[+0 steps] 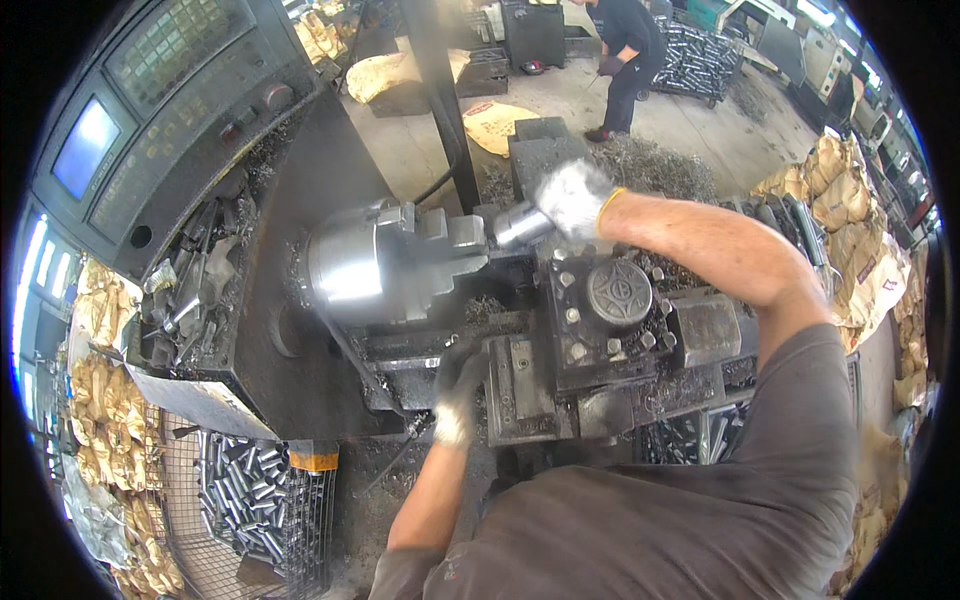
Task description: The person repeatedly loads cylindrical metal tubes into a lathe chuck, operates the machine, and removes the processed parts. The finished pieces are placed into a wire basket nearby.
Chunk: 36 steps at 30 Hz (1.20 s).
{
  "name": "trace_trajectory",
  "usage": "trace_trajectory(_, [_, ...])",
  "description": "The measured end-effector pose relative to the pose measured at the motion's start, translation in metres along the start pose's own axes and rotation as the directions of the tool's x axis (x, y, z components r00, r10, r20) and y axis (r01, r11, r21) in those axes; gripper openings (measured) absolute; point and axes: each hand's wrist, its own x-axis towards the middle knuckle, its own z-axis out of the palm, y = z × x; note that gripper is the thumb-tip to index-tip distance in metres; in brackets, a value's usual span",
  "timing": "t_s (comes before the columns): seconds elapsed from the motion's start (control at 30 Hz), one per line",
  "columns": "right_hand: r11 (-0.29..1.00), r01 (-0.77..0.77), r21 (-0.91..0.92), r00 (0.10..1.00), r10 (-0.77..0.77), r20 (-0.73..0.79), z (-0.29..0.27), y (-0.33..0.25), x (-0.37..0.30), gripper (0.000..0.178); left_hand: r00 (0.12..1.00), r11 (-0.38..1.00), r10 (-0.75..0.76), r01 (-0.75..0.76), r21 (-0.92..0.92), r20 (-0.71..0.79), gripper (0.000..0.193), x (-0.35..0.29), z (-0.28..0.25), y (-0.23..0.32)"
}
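Observation:
My right hand [575, 198], in a white work glove, is closed around a short shiny metal cylinder [522, 225]. It holds the piece just right of the jaws of the lathe chuck [348, 268], whose surface looks smeared. My left hand [460, 385] wears a glove with a dark front and a pale cuff. Low beside the machine bed, it sits below the chuck and left of the carriage; its fingers are dark and blurred, so their grip is unclear. Right of the chuck stands the square tool post [615, 305] with its round cap and bolts.
A control panel [165, 110] rises at upper left above a tray of tools [195, 285]. Lower left, a wire basket [180, 500] holds many metal cylinders. Brown sacks [850, 225] stand at right. Another person [630, 55] stands at the back beside a cart of metal parts [698, 62].

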Motion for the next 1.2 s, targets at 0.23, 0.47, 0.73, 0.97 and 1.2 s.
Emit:
trace_trajectory(0.23, [0.735, 0.017, 0.678, 0.977, -0.156, 0.145, 0.03, -0.036, 0.052, 0.065, 0.913, 0.966, -0.153, 0.056, -0.254, -0.378, 0.03, -0.094, -0.19, -0.041])
trace_trajectory(0.47, [0.874, -0.035, 0.484, 0.87, -0.212, 0.445, 0.004, -0.014, 0.049, 0.055, 0.517, 0.889, -0.233, -0.23, -0.396, -0.824, 0.046, -0.118, -0.262, 0.005])
trace_trajectory(0.73, [0.651, -0.031, 0.759, 0.976, -0.143, 0.162, 0.006, -0.046, 0.064, 0.081, 0.694, 0.839, -0.384, -0.013, -0.545, -0.608, 0.038, -0.127, -0.313, 0.015])
trace_trajectory(0.97, [0.581, -0.211, 0.786, 0.969, 0.227, 0.092, -0.019, -0.034, 0.018, 0.084, 0.9, 0.7, -0.371, 0.108, -0.706, -0.229, 0.035, -0.139, -0.35, 0.003])
trace_trajectory(1.2, [0.297, -0.139, 0.945, 0.844, 0.535, -0.044, -0.054, -0.044, -0.101, 0.057, 0.826, 0.909, -0.185, -0.062, -0.411, -0.533, 0.03, -0.131, -0.357, -0.017])
